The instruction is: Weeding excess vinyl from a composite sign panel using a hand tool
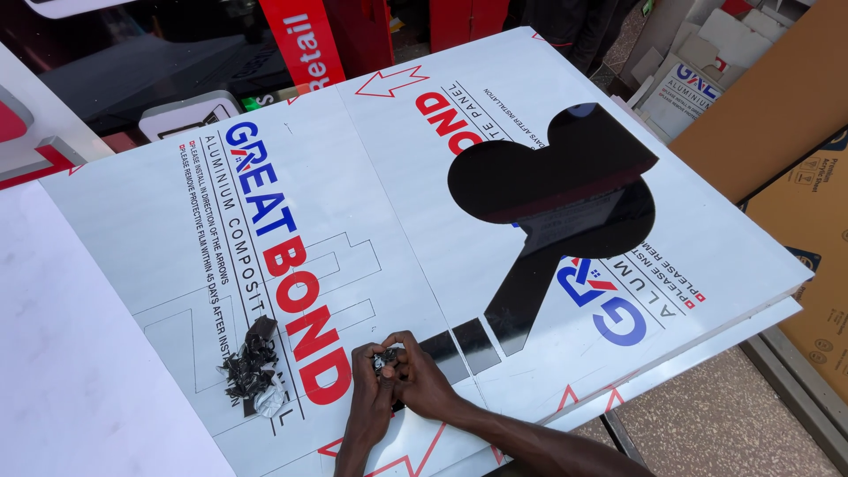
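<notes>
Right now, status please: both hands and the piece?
Both hands pinched together on small dark scrap. Black cutout lies apart on white panel. Scrap pile beside left hand.

My left hand [369,391] bare, no glove, no ring that I can make out, my right hand [422,378] bare too, both my forearms uncovered, no sleeve reaching into view, no watch or band at either wrist, nails short

White film-covered composite panel [371,177], glossy black cut-out shape [552,177] on it, heap of black scraps [252,367] near its front edge
</notes>
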